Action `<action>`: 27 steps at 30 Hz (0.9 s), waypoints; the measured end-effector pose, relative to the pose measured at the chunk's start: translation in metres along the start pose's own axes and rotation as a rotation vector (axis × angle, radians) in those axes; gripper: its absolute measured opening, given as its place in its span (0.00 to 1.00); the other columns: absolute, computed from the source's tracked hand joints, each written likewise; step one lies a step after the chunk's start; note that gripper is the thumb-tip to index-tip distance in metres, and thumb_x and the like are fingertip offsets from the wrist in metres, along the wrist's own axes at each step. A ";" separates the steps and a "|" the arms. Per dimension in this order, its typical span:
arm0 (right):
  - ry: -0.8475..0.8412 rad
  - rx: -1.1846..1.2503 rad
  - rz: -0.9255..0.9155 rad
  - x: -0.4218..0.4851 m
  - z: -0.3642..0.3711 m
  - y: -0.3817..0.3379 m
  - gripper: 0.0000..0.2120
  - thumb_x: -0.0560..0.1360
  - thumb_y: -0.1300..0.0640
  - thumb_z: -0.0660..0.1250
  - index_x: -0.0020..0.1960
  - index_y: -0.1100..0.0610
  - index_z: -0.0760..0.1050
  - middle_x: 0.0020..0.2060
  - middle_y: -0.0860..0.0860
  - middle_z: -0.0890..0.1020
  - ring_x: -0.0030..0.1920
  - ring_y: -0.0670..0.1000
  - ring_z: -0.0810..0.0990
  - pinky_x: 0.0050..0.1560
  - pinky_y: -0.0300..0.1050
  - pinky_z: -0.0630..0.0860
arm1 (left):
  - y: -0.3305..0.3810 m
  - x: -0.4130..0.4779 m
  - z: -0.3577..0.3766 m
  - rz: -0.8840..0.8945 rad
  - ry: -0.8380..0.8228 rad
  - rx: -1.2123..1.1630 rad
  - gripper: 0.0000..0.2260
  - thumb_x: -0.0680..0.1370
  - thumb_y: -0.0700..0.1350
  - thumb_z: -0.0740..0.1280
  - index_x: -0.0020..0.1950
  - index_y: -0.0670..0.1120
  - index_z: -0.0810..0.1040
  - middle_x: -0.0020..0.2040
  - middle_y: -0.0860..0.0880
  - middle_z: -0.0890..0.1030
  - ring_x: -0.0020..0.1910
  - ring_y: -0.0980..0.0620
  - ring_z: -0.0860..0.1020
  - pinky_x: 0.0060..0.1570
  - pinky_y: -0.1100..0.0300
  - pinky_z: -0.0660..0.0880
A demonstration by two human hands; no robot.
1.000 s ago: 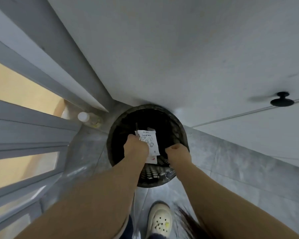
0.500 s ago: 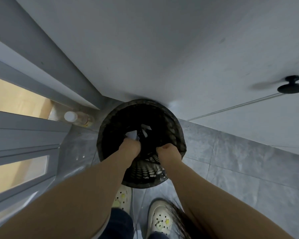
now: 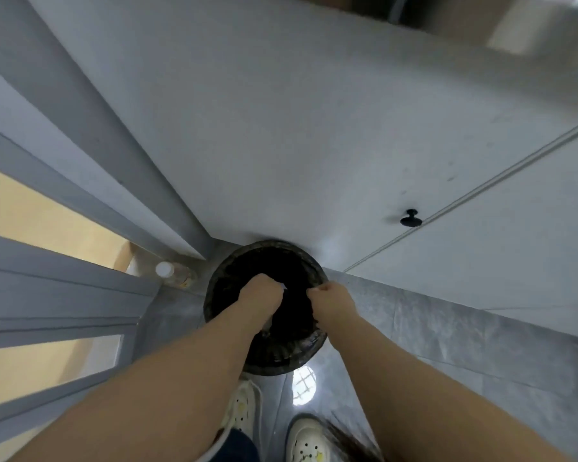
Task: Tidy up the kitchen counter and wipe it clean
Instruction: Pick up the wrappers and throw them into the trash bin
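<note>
**Both hands over the black bin**

The black bin stood on the grey tiled floor, touching the foot of the white cabinet door. Both forearms reached down over its mouth. The left hand was inside the rim with its fingers curled under, and a sliver of white scrap showed at their tips, apparently pinched there. The right hand sat just right of it over the bin's opening, fingers also curled in. I could not tell whether they held anything. The inside of the bin was too dark to make out.

Left of the bin, close to its wall, stood a clear bottle with a white cap. A black knob was above and to the right of the bin, on the cabinet door. Two pale shoes stood nearer the camera than the bin.
</note>
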State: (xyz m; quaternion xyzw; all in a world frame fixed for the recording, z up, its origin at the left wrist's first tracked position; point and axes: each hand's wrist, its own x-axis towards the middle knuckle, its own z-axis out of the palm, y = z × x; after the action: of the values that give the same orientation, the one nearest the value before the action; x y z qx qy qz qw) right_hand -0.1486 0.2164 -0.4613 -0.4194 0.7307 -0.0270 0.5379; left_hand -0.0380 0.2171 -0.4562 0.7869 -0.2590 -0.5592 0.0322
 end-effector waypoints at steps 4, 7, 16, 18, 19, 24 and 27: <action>-0.028 0.072 -0.033 -0.042 -0.028 -0.013 0.18 0.75 0.64 0.59 0.27 0.57 0.61 0.26 0.52 0.66 0.29 0.49 0.66 0.32 0.44 0.63 | 0.018 -0.045 -0.007 0.103 0.020 -0.024 0.09 0.79 0.37 0.57 0.42 0.43 0.74 0.62 0.35 0.76 0.62 0.38 0.75 0.60 0.49 0.74; -0.044 0.063 -0.042 -0.075 -0.057 -0.026 0.14 0.74 0.63 0.60 0.31 0.57 0.63 0.29 0.52 0.68 0.31 0.49 0.67 0.32 0.41 0.64 | 0.034 -0.087 -0.011 0.188 0.024 -0.070 0.14 0.80 0.38 0.58 0.34 0.48 0.66 0.61 0.36 0.77 0.55 0.42 0.78 0.53 0.54 0.75; 0.026 0.044 -0.265 -0.190 -0.157 -0.091 0.04 0.76 0.58 0.60 0.45 0.59 0.68 0.44 0.56 0.74 0.46 0.55 0.71 0.48 0.46 0.70 | 0.098 -0.224 -0.043 0.320 0.152 -0.120 0.12 0.79 0.41 0.58 0.59 0.41 0.74 0.48 0.43 0.76 0.52 0.43 0.79 0.44 0.56 0.73; 0.054 0.044 -0.322 -0.215 -0.180 -0.104 0.05 0.77 0.58 0.60 0.46 0.59 0.69 0.46 0.57 0.76 0.46 0.55 0.73 0.50 0.47 0.72 | 0.114 -0.259 -0.050 0.381 0.171 -0.136 0.12 0.79 0.42 0.58 0.59 0.41 0.74 0.47 0.43 0.76 0.48 0.45 0.78 0.41 0.58 0.71; 0.067 0.061 -0.347 -0.225 -0.190 -0.108 0.04 0.77 0.58 0.60 0.45 0.59 0.70 0.45 0.57 0.76 0.46 0.55 0.73 0.49 0.47 0.72 | 0.121 -0.272 -0.053 0.406 0.186 -0.150 0.11 0.79 0.43 0.58 0.58 0.42 0.74 0.47 0.44 0.76 0.48 0.46 0.77 0.41 0.59 0.71; 0.136 0.130 -0.445 -0.277 -0.247 -0.138 0.05 0.76 0.59 0.59 0.42 0.57 0.68 0.43 0.56 0.75 0.43 0.55 0.73 0.43 0.45 0.70 | 0.165 -0.352 -0.070 0.533 0.240 -0.178 0.09 0.80 0.43 0.59 0.40 0.45 0.71 0.44 0.43 0.77 0.43 0.46 0.75 0.42 0.57 0.70; 0.190 0.182 -0.496 -0.300 -0.282 -0.152 0.04 0.75 0.60 0.59 0.42 0.58 0.68 0.43 0.57 0.75 0.41 0.55 0.72 0.42 0.44 0.69 | 0.194 -0.393 -0.071 0.609 0.245 -0.196 0.09 0.79 0.40 0.59 0.39 0.45 0.71 0.42 0.44 0.75 0.38 0.47 0.74 0.37 0.60 0.68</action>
State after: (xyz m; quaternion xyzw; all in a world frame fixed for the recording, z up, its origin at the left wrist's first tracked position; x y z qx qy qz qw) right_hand -0.2670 0.1948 -0.0391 -0.5310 0.6476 -0.2623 0.4793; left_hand -0.1408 0.2071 -0.0246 0.7279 -0.4213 -0.4473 0.3043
